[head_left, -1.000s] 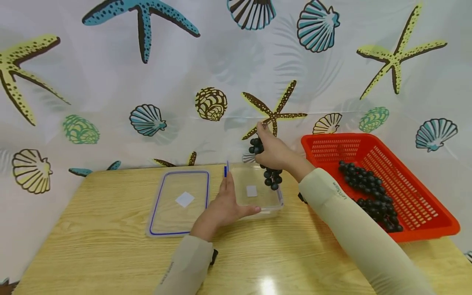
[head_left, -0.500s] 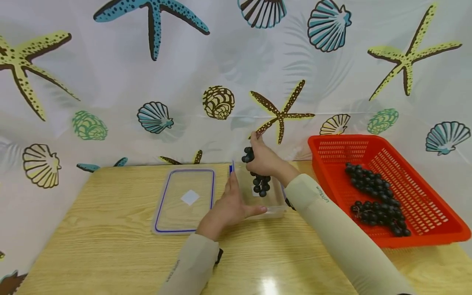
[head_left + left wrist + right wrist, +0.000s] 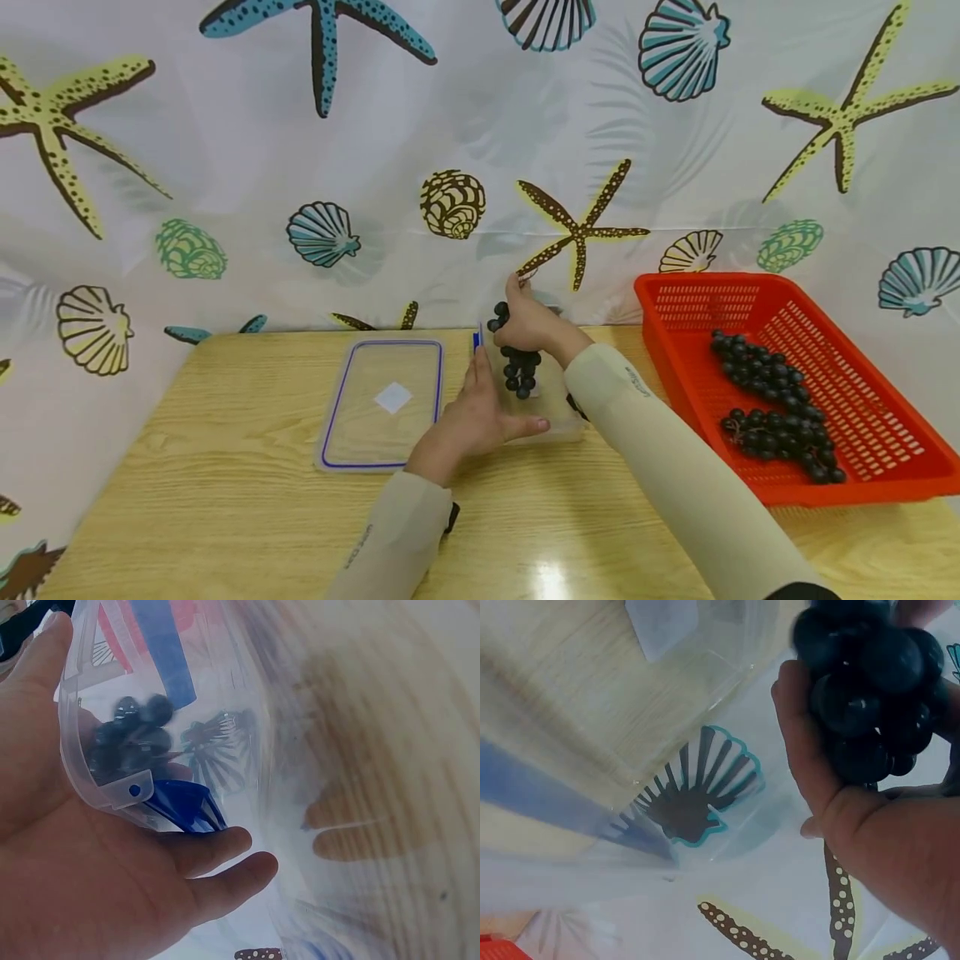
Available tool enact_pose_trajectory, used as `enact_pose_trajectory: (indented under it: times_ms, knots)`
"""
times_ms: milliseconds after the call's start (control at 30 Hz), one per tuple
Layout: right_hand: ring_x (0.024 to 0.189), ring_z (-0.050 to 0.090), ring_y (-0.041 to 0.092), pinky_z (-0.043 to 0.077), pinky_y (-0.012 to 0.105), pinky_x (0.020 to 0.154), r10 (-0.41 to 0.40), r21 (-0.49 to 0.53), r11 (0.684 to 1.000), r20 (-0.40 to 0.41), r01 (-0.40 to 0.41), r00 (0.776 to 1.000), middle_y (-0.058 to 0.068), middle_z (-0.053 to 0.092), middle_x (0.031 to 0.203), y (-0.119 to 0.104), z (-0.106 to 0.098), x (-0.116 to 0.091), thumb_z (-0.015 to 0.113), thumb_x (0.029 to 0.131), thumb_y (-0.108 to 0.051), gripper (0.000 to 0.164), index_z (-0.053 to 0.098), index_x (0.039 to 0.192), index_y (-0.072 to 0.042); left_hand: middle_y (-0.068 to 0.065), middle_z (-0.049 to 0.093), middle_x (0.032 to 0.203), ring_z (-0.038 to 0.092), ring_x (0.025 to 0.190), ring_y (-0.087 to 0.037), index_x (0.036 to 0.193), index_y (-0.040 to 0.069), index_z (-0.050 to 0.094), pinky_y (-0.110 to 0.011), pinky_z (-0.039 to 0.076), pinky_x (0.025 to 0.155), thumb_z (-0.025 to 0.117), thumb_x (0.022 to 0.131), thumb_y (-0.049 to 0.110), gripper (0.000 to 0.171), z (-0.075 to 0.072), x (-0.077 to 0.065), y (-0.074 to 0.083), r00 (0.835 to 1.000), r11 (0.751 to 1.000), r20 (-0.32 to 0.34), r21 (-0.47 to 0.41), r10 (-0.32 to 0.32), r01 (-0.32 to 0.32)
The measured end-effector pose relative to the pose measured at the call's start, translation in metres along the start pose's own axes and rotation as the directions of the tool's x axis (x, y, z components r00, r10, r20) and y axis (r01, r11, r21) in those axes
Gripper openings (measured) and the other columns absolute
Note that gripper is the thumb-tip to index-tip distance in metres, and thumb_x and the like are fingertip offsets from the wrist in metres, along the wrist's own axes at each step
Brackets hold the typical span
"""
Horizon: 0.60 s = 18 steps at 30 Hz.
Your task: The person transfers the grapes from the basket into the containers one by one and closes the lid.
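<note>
Now the bunch of dark grapes [image 3: 519, 367] hangs over the clear container [image 3: 564, 432]; whether any grape touches the bottom, can't tell. My right hand [image 3: 534, 323] has it, fingers curled around the grapes. Change: over the last second I've brought the bunch left across the container, so it's nearer the left wall than a second ago. For the job, I'd call that carrying done, placing pending, since my grip isn't off it.

My left hand [image 3: 480, 417] is spread at the container's left near corner, fingers fairly straight along the left side, thumb along the front; same spot as before, looks like steadying. Left wrist view: fingers beside a blue latch [image 3: 184, 804], grapes seen through the clear plastic.

Further out: lid [image 3: 358, 433] flat on the table [image 3: 225, 500], left of the container. Red basket [image 3: 862, 490] to the right, two bunches in it, an upper bunch [image 3: 765, 367] and a lower bunch [image 3: 783, 437]; my right sleeve [image 3: 667, 467] no longer covers the lower one. Printed sheet [image 3: 375, 142] behind.
</note>
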State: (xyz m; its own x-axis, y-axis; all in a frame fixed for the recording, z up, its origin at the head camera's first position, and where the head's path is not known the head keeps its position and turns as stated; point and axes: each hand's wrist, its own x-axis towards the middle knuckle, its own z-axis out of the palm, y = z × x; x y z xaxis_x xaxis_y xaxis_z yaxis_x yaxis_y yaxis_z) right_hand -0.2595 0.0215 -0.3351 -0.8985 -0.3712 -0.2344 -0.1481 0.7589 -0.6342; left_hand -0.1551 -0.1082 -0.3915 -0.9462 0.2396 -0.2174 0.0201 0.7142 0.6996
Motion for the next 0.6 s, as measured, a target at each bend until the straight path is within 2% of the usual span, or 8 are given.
enact_pose_trajectory:
  times_ms: [33,167,233,333,433,500,600]
  knots:
    - [0.077,0.059,0.025,0.039,0.032,0.062,0.002,-0.002,1.0,0.002,-0.002,1.0,0.023,-0.025,0.161,0.0,0.0004,0.0009,0.064,0.094,-0.01,0.105,-0.021,0.157,-0.005,-0.02,-0.006,0.167,0.032,0.142,-0.047,0.159,0.011,-0.019,-0.057,0.036,0.109,0.078,0.08,0.063,0.136,0.0,0.0002,0.0001,1.0,1.0,0.0,0.002,0.001,-0.001]
    - [0.069,0.055,0.025,0.037,0.033,0.061,0.02,0.024,1.0,0.02,-0.021,1.0,0.02,-0.027,0.161,-0.0002,0.0019,0.0031,0.063,0.095,-0.009,0.105,-0.023,0.156,-0.007,-0.02,-0.006,0.167,0.035,0.14,-0.047,0.159,0.01,-0.019,-0.056,0.036,0.109,0.078,0.08,0.062,0.135,0.0005,0.0002,0.0013,1.0,1.0,0.005,0.004,0.008,-0.008]
    - [0.072,0.057,0.028,0.038,0.033,0.062,0.027,0.025,0.999,0.026,-0.028,0.999,0.019,-0.027,0.161,-0.0002,0.0023,0.0036,0.063,0.096,-0.008,0.106,-0.023,0.157,-0.007,-0.019,-0.006,0.167,0.035,0.14,-0.048,0.159,0.01,-0.019,-0.056,0.036,0.109,0.078,0.08,0.062,0.135,0.0006,0.0002,0.0019,1.0,1.0,0.009,0.004,0.007,-0.007]
    - [0.1,0.064,0.035,0.042,0.035,0.069,0.032,0.006,0.999,0.042,-0.032,0.999,0.02,-0.025,0.162,0.0,0.0027,0.0039,0.064,0.097,-0.012,0.105,-0.022,0.157,-0.008,-0.019,-0.007,0.167,0.035,0.14,-0.048,0.159,0.011,-0.02,-0.057,0.037,0.108,0.077,0.081,0.063,0.135,0.0003,-0.0005,0.0024,1.0,1.0,0.014,0.006,0.002,-0.002]
    - [0.129,0.051,0.04,0.048,0.04,0.079,0.035,-0.007,0.999,0.067,-0.035,0.997,0.019,-0.023,0.163,0.0007,0.0029,0.0037,0.066,0.098,-0.017,0.106,-0.021,0.158,-0.009,-0.018,-0.008,0.167,0.035,0.139,-0.049,0.159,0.012,-0.02,-0.058,0.037,0.108,0.077,0.081,0.063,0.134,-0.0002,-0.001,0.0027,1.0,1.0,0.018,0.014,-0.004,0.004]
    - [0.138,0.042,0.038,0.052,0.044,0.084,0.047,0.003,0.999,0.098,-0.048,0.994,0.017,-0.021,0.164,0.001,0.0029,0.0037,0.068,0.098,-0.021,0.107,-0.019,0.159,-0.011,-0.017,-0.008,0.167,0.037,0.138,-0.05,0.159,0.012,-0.02,-0.058,0.037,0.107,0.076,0.082,0.063,0.134,-0.0007,-0.0014,0.0028,1.0,1.0,0.018,0.019,-0.006,0.006]
    - [0.143,0.036,0.036,0.054,0.046,0.087,0.068,0.018,0.997,0.155,-0.071,0.986,0.013,-0.021,0.165,0.0007,0.0028,0.0034,0.067,0.099,-0.023,0.104,-0.017,0.16,-0.014,-0.017,-0.008,0.167,0.041,0.135,-0.049,0.159,0.012,-0.02,-0.057,0.038,0.107,0.076,0.082,0.063,0.134,-0.0013,-0.0018,0.0027,1.0,1.0,0.018,0.024,-0.007,0.007]
